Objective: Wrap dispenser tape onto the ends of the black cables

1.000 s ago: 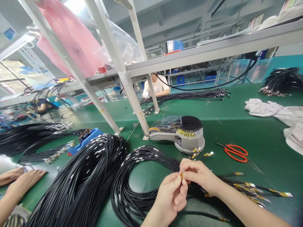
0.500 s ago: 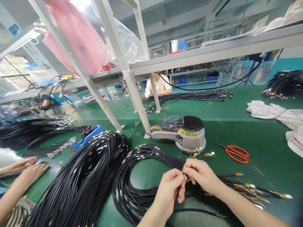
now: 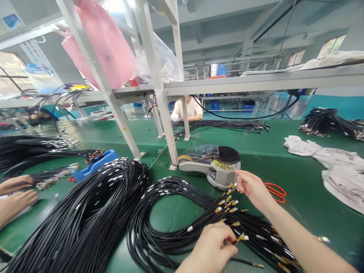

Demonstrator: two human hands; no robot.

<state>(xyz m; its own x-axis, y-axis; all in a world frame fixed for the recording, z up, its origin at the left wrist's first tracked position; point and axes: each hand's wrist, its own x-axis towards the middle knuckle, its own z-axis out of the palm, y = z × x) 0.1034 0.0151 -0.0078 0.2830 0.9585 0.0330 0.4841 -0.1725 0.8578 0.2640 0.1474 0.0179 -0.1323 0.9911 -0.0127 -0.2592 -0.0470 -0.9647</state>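
My left hand [image 3: 213, 246] is low in the middle, pinched on a black cable end [image 3: 241, 238] wrapped in yellow tape. It belongs to a looped bundle of black cables [image 3: 170, 223] whose yellow-tipped ends [image 3: 227, 203] fan out between my hands. My right hand [image 3: 251, 187] is at the front of the grey tape dispenser [image 3: 216, 167]. Its fingertips are pinched at the outlet, where short yellow tape strips [image 3: 233, 185] stick out.
Orange scissors [image 3: 275, 191] lie just behind my right hand. White cloths [image 3: 327, 159] are at the right, and a thick cable coil [image 3: 93, 212] and a blue tool [image 3: 95, 163] at the left. A co-worker's hands [image 3: 14, 193] work at the left edge. White shelf posts [image 3: 167, 129] stand behind the dispenser.
My hands have come apart. The right hand has moved up and right to the dispenser outlet, and the left has dropped lower, keeping the cable end. The view has shifted slightly.
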